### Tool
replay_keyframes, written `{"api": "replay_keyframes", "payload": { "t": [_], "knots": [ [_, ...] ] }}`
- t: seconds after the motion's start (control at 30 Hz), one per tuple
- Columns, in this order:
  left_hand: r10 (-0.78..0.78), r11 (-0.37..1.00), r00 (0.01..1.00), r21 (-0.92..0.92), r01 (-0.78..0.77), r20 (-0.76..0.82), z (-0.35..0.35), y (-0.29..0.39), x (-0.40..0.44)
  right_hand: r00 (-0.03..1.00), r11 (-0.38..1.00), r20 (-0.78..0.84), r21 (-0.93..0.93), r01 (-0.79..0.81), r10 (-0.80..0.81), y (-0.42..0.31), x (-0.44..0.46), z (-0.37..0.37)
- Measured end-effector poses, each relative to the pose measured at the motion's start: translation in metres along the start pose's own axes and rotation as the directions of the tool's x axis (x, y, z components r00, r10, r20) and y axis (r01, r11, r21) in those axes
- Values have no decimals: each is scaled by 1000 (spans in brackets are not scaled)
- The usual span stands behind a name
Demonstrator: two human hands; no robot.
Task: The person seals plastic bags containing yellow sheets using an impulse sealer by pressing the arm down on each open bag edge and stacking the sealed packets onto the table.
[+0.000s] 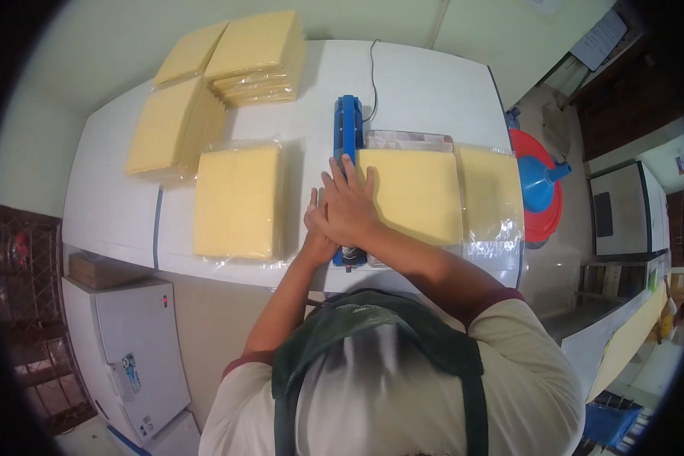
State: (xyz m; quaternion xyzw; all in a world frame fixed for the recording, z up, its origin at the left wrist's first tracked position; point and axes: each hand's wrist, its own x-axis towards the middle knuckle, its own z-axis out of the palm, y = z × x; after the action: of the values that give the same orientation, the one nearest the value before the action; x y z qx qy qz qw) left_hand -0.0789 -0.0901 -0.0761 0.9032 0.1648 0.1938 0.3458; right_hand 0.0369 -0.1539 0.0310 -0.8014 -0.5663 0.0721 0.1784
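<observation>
A blue impulse sealer (348,121) stands lengthwise on the white table, its cord running off at the back. My right hand (349,209) lies flat across the sealer's arm, fingers stretched forward. Beside and partly beneath it is my left hand (321,232); one or more of its fingers point forward, and the rest are hidden. Right of the sealer, a yellow folded cloth pack (414,190) lies in clear plastic, its left edge against the sealer. A patterned board or tray (410,140) shows behind that pack.
Left of the sealer lies a bagged yellow pack (237,201). Tall stacks of bagged packs (254,45) stand at the back left. Another yellow pack in loose plastic (492,190) lies at the table's right edge, near a red basin (543,216) and blue funnel (538,186).
</observation>
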Motion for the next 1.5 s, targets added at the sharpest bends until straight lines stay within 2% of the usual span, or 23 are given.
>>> {"api": "replay_keyframes", "payload": {
  "t": [0.07,0.13,0.17,0.2,0.23,0.27,0.33,0.63,0.7,0.93,1.0,1.07,1.13,1.2,1.23,1.27,1.3,1.33,1.37,1.4,1.43,1.47,1.5],
  "knots": [
    [2,997,1000,72,-2,4,-2,1,5,999,1000,-41,26,12,-11,3,2,0],
    [-59,992,988,-119,42,-145,-4,6,8,999,1000,-35,23,15,-14,5,1,1],
    [-57,992,988,-117,40,-146,-5,7,7,999,1000,-35,18,16,-15,6,1,1],
    [-229,900,955,-415,133,-190,-6,6,2,999,1000,-39,19,15,-14,6,1,2],
    [-399,714,900,-675,184,-177,-9,7,-2,999,1000,-45,17,11,-11,5,2,3],
    [-396,717,901,-673,183,-177,-13,8,-7,999,1000,-50,16,9,-8,5,2,3],
    [-378,758,876,-643,107,-300,-27,22,-15,999,1000,-41,15,6,-6,5,3,1],
    [-422,805,810,-578,129,-408,-50,78,-48,1000,998,22,60,17,-19,6,1,-5],
    [-470,775,753,-623,102,-461,-49,88,-52,1000,997,16,70,26,-27,6,1,-6],
    [-384,810,771,-587,16,-509,-50,132,-56,996,993,36,91,78,-82,12,2,-8],
    [-330,792,827,-611,-21,-455,-46,143,-58,992,985,53,132,107,-115,15,1,-8],
    [-321,755,839,-654,-53,-439,-41,158,-57,983,976,-10,120,184,-184,20,-1,-4],
    [-253,756,941,-653,48,-224,-41,176,-56,966,957,1,136,256,-259,27,-2,-11],
    [-250,690,967,-707,152,-36,-30,180,-59,946,936,16,152,318,-324,38,1,-15],
    [-296,553,950,-794,253,97,-22,179,-60,932,917,4,183,356,-363,47,5,-11],
    [-304,551,947,-793,260,100,-14,179,-62,918,896,-5,217,388,-397,56,8,-7],
    [-320,526,916,-758,384,242,-10,181,-60,917,854,-117,337,397,-381,69,13,-6],
    [-329,499,864,-707,502,381,-6,183,-59,841,773,-412,381,508,-350,86,22,-6],
    [-331,423,797,-676,603,504,2,173,-61,760,708,-582,405,579,-289,107,37,-16],
    [-331,417,794,-676,608,510,10,168,-62,799,841,-595,387,377,-84,116,35,-30],
    [-318,236,744,-711,663,588,18,165,-61,844,887,-535,407,218,37,139,40,-29],
    [-284,49,694,-713,700,662,26,162,-59,953,933,-274,358,-27,133,162,42,-38],
    [-282,-8,640,-669,743,715,32,158,-56,990,987,-22,86,-137,140,174,38,-58]
  ]
}}
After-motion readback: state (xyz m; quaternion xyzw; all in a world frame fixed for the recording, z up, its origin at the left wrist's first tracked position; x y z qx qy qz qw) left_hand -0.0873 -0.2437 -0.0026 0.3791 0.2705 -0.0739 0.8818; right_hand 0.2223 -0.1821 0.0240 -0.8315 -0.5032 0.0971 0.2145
